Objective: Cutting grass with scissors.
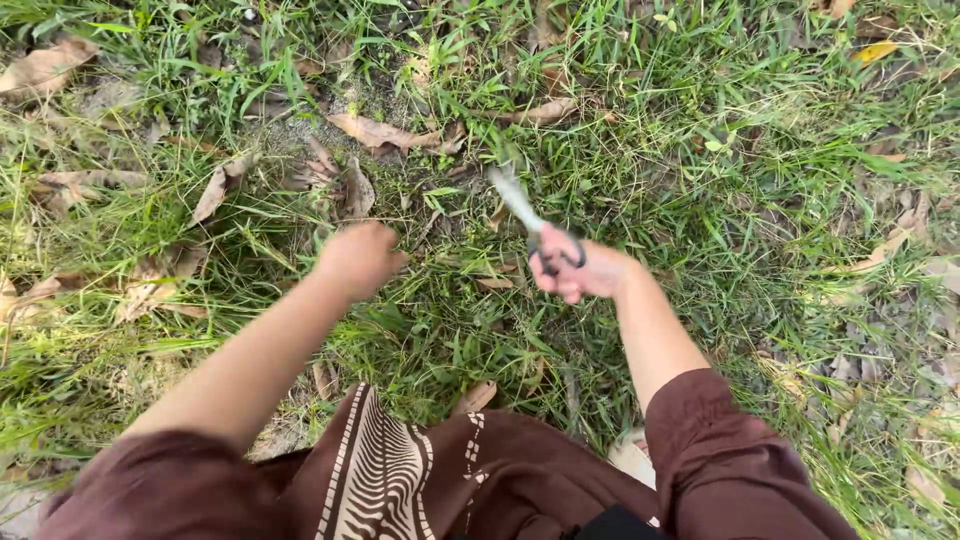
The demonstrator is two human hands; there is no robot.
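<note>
Head view, looking down at a person's two bare arms over a patch of grass. The right hand is clamped on a pair of scissors, fingers through the dark handle loops; the pale blades, blurred, point toward 11 o'clock from that hand and end just above the turf. The left hand is curled into a loose fist, knuckles down among the grass blades; whether it encloses anything cannot be told. The scissors lie at 3 o'clock from the left hand, near but apart from it. Dry brown leaves lie scattered at 12 o'clock and toward 9 o'clock of the hands, some on bare soil. Dark maroon sleeves and a maroon garment with a cream striped pattern fill the lower edge at 6 o'clock. The setting is outdoor ground in daylight.
</note>
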